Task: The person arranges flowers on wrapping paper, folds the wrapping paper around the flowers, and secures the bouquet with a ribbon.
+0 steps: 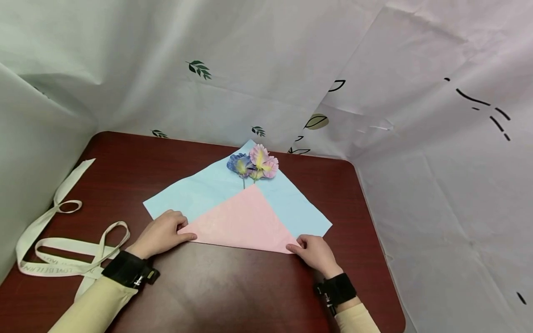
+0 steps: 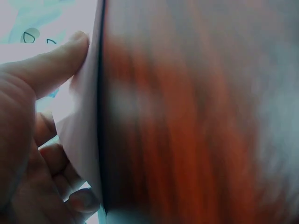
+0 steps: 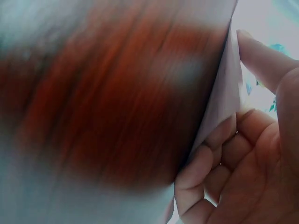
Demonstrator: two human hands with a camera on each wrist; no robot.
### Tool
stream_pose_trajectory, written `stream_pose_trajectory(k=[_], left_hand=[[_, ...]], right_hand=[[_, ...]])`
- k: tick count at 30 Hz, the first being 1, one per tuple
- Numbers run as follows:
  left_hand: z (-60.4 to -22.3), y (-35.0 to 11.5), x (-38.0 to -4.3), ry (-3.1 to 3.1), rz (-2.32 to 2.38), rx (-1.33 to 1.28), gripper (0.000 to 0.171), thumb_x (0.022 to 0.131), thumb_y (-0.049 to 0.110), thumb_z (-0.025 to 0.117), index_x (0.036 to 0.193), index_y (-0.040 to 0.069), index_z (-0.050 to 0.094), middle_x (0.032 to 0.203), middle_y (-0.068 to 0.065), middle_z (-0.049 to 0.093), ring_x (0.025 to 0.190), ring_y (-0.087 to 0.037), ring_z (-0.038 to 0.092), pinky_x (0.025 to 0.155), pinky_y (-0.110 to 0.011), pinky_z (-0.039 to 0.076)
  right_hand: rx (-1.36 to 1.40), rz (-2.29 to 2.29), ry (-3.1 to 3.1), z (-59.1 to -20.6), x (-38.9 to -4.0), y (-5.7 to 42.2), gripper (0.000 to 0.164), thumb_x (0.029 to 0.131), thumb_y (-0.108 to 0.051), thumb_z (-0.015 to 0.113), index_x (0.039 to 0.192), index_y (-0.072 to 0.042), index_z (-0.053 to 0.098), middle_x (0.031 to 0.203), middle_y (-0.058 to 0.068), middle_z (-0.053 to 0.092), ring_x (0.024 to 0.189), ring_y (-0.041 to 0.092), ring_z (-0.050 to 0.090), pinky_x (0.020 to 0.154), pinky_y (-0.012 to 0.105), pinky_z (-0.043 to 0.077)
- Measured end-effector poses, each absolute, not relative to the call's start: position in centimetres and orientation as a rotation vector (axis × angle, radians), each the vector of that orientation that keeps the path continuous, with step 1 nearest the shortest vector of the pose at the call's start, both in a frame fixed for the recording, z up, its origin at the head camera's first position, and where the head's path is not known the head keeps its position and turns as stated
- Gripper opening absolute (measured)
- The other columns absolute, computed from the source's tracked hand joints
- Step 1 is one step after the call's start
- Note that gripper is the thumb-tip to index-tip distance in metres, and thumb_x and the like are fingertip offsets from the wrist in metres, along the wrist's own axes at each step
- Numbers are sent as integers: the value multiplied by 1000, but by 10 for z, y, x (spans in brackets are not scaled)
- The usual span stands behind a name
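Note:
A sheet of wrapping paper, light blue on its upper face, lies on the table with its near part folded up into a pink triangular flap. My left hand pinches the left end of the fold, thumb over the pink side and fingers curled beneath. At the opposite end, my right hand pinches the other corner the same way. Between the hands, farther back, a blue-purple flower and a pink flower rest on the blue face. Their lower stems are hidden under the flap's tip.
Along the left side of the dark red-brown table, a long cream ribbon with printed lettering lies in loose loops, close to my left forearm. A pale curtain with leaf prints hangs behind the table and at both sides.

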State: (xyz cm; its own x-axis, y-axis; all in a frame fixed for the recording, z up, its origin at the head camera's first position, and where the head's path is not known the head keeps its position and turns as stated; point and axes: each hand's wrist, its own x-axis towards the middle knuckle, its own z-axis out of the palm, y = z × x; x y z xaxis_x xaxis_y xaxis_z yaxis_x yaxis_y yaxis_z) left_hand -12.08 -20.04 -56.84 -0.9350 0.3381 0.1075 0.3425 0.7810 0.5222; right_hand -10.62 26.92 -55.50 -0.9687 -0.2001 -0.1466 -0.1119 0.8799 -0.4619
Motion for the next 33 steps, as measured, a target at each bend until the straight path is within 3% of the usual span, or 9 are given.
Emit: stream_pose_trajectory(k=[9, 14, 18, 24, 27, 30, 33], left_hand=[[-570, -202, -117, -2962, -766, -512, 42, 75, 49, 88, 70, 24, 54, 76, 7, 43, 74, -15, 39, 64, -33, 35], [-568, -206, -119, -2980, -767, -513, 44, 72, 51, 89, 86, 20, 60, 79, 6, 48, 77, -15, 43, 66, -34, 38], [-567, -211, -123, -3007, -835, -527, 50, 70, 46, 92, 99, 18, 62, 82, 5, 50, 79, -16, 43, 69, -35, 38], [-563, -216, -125, -3052, -868, -593, 50, 70, 38, 93, 105, 19, 62, 85, 4, 49, 81, -16, 43, 69, -36, 36], [-557, -209, -127, -2999, -803, -679, 54, 69, 27, 95, 113, 16, 65, 98, -2, 56, 90, -22, 49, 74, -42, 41], [-549, -188, -128, -2876, -741, -875, 65, 69, 11, 91, 128, 14, 64, 129, -12, 57, 116, -34, 52, 89, -55, 42], [-542, -153, -127, -2765, -737, -1164, 75, 75, 9, 85, 144, 15, 56, 156, -16, 40, 143, -41, 35, 106, -64, 33]], right_hand=[[-157, -673, 2871, -557, -106, 270, 42, 85, -57, 76, 66, -25, 54, 56, -8, 44, 53, 11, 42, 54, 29, 34], [-142, -665, 2877, -558, -106, 268, 41, 84, -57, 76, 67, -26, 55, 57, -9, 45, 55, 10, 44, 55, 29, 35], [-123, -625, 2902, -558, -107, 268, 43, 82, -61, 76, 67, -27, 55, 57, -9, 46, 54, 11, 44, 53, 29, 35], [-63, -541, 2948, -556, -105, 268, 50, 77, -66, 78, 67, -24, 52, 57, -6, 47, 51, 14, 44, 48, 31, 34], [-84, -538, 2945, -554, -106, 268, 50, 78, -65, 78, 68, -23, 52, 57, -6, 46, 52, 15, 44, 48, 31, 34], [-113, -535, 2941, -552, -107, 267, 49, 78, -64, 78, 68, -23, 53, 57, -5, 46, 52, 14, 44, 48, 31, 34], [-128, -519, 2930, -550, -108, 267, 49, 78, -63, 78, 67, -22, 52, 56, -5, 46, 51, 15, 44, 49, 32, 34]])
